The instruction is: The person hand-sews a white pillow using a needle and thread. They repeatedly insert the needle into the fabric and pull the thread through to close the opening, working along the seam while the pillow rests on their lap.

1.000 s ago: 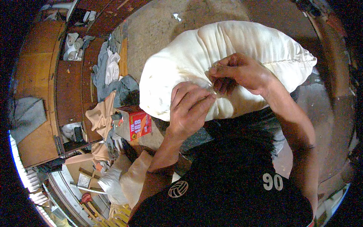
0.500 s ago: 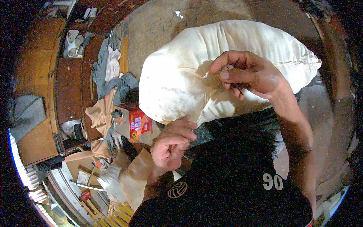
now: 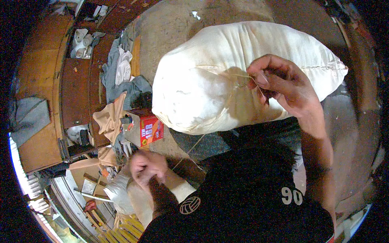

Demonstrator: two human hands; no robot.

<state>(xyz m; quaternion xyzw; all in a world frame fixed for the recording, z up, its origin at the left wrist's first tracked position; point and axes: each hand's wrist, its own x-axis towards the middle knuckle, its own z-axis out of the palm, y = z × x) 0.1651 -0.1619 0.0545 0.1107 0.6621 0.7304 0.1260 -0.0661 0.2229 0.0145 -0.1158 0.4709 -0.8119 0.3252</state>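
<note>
White cushion (image 3: 194, 97) is lying across the lap (image 3: 219, 143), over a worn brown surface (image 3: 166, 24).
The right hand (image 3: 279, 81), nearly closed, is pinching a pale thread (image 3: 242, 76); the left hand (image 3: 148, 167) is showing curled, blurred fingers, its hold impossible to tell. Wooden cabinets (image 3: 77, 93) are standing at left, near a red-sided box (image 3: 151, 128).

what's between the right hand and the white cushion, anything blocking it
Nothing visible blocks it. The right hand shows over the white cushion, with only a thin thread running to it; the red-sided box is off left.
</note>
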